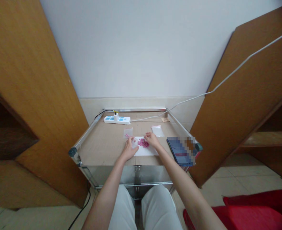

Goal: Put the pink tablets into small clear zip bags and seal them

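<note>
My left hand point(129, 150) curls around a small clear round dish point(134, 143) at the left end of a white sheet point(147, 152). A few pink bits show inside the dish. Many small pink beads point(144, 143) lie in a loose patch on the sheet, just right of the dish. Above the patch's right side, my right hand point(152, 139) has its thumb and fingertips pinched together; whatever is between them is too small to see. Behind the left hand lies a clear plastic bag point(128, 132) with some pink pieces at its lower edge.
Another clear bag point(157, 131) lies behind my right hand. A dark tablet-like device point(180, 151), partly blurred, rests at the right edge. A power strip point(117, 119) with a white cable point(191, 98) sits at the back. Metal rails point(179, 125) border the cardboard-topped table point(98, 150).
</note>
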